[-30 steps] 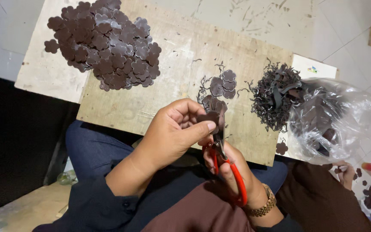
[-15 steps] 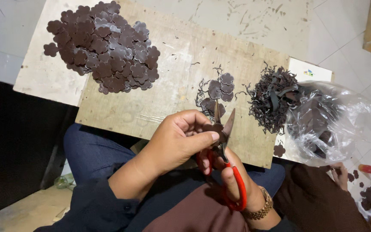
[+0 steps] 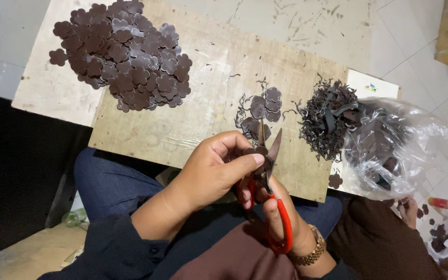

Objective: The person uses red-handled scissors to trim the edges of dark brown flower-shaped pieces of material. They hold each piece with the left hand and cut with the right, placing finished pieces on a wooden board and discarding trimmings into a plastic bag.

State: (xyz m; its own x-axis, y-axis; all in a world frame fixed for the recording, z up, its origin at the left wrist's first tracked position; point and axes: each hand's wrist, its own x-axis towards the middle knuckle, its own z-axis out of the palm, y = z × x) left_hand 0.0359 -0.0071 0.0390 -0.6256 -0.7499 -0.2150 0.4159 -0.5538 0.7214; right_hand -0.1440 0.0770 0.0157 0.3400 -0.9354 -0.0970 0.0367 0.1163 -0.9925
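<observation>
Brown is nearly all we can make out of the small piece (image 3: 259, 151) pinched between our left hand's (image 3: 211, 171) thumb and curled fingers; its shape is hidden behind them and the open blades. Our right hand (image 3: 278, 218) is mostly covered, its fingers closed through the red loops of the scissors (image 3: 266, 176). We hold both above the near edge of a scuffed plywood board (image 3: 208, 78) lying on pale floor tiles (image 3: 405, 31). Flower-shaped brown cutouts (image 3: 125, 57) are heaped at the board's far left, a few more (image 3: 263, 106) sit just beyond the blades, and curly dark trimmings (image 3: 325, 116) pile at the right edge. Beside those lies a crumpled clear plastic bag (image 3: 405, 150), contents blurred, touching a white card (image 3: 372, 85) with a small coloured mark.
</observation>
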